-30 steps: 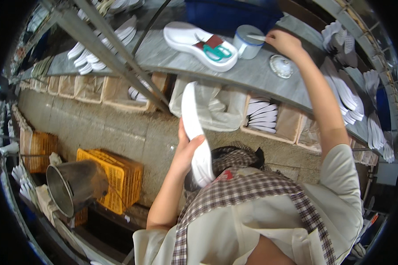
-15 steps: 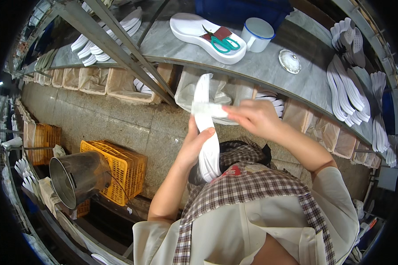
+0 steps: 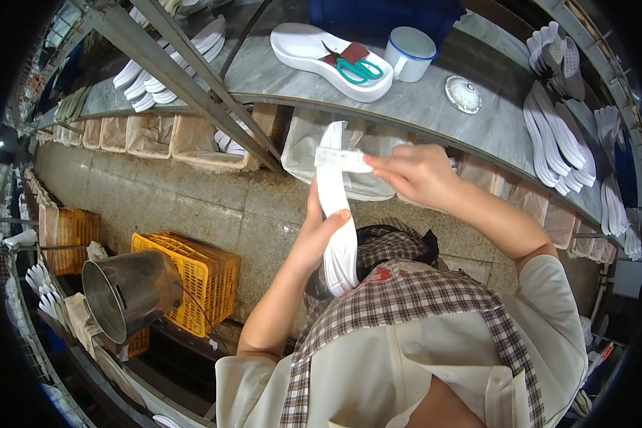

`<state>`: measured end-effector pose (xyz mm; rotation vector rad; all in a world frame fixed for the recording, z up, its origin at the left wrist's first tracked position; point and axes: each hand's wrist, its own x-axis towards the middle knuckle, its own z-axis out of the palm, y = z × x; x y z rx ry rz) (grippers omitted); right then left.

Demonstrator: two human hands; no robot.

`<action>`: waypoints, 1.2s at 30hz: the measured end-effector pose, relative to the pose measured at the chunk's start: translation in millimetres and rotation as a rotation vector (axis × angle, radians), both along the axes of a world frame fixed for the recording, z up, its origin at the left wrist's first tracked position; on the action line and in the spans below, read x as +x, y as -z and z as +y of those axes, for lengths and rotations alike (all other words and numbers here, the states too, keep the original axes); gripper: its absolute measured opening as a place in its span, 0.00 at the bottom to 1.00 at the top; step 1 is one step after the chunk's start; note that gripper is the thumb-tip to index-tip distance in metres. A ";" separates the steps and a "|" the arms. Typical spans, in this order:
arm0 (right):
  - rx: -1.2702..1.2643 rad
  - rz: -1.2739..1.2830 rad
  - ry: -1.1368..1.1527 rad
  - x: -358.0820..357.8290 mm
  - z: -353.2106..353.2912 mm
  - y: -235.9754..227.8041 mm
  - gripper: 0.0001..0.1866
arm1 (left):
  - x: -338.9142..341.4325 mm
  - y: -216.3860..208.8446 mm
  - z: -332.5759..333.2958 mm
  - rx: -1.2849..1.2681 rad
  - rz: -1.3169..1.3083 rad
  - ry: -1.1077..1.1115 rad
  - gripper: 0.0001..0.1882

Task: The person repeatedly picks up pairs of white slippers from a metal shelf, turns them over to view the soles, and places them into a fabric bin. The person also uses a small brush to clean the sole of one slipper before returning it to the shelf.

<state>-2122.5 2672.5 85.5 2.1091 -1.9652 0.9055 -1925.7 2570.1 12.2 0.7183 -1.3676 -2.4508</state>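
Upright before my apron are white shoe soles [image 3: 337,196], apparently stacked together, with their lower end against the apron. My left hand [image 3: 319,230] is closed round their middle, its thumb lying across the near face. Higher up, a flat whitish strip [image 3: 340,160] with faint marks lies crosswise over the soles. My right hand [image 3: 417,173] pinches the strip's right end between thumb and fingers. Whether the strip goes round behind the soles is hidden. Behind them stands a bin with a clear plastic liner [image 3: 372,187].
On the grey bench [image 3: 299,80] lie a large white sole [image 3: 292,44] carrying green-handled scissors [image 3: 360,70], a white mug [image 3: 411,55] and a lid [image 3: 463,95]. More soles [image 3: 553,139] are stacked right. A metal bucket [image 3: 125,292] and yellow crate [image 3: 210,285] stand left.
My right hand has shifted slightly up and to the right with the strip, which was blurred before and is sharper now. The left hand keeps its hold on the soles.
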 end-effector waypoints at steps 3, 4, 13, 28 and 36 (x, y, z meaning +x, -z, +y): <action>0.061 0.027 -0.176 3.0 2.5 -6.1 0.17 | 2.3 0.1 0.4 -0.007 0.006 -0.012 0.47; 0.066 0.022 -0.110 4.2 3.3 -6.2 0.17 | 3.0 0.0 0.3 -0.002 -0.003 -0.005 0.47; 0.073 0.072 -0.006 -7.0 4.7 11.4 0.17 | 3.8 -0.9 0.7 -0.015 -0.020 -0.001 0.47; 0.059 0.048 -0.125 11.4 13.7 0.6 0.11 | 4.6 2.1 0.5 -0.001 0.016 -0.006 0.48; -0.117 -1.420 0.364 -89.7 20.7 30.1 0.14 | 17.5 -9.0 -15.0 -0.079 0.100 -0.023 0.48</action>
